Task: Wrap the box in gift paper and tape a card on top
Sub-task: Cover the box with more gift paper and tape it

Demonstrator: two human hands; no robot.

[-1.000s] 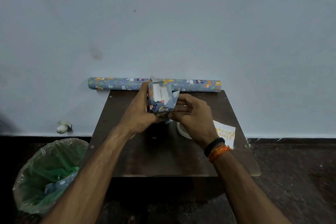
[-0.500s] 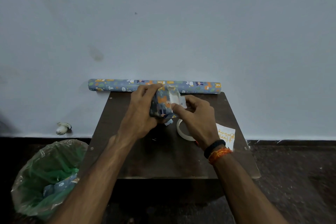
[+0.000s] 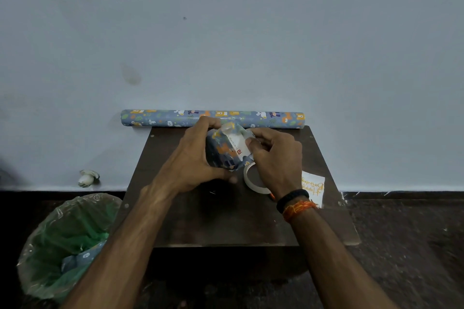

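Blue printed paper is crinkling round the box (image 3: 227, 150).
Left hand (image 3: 193, 158) is gripping it tilted; right hand (image 3: 275, 158) is pinching its white end.

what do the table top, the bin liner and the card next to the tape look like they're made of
Table top: dark brown board, probably laminated wood, with a dull sheen, a pale cut edge and screw heads near its edges.
Bin liner: thin clear plastic film, crinkled and glossy, tinted green by what lies beneath.
Card: white paper or thin card, flat and matte, with golden lettering.
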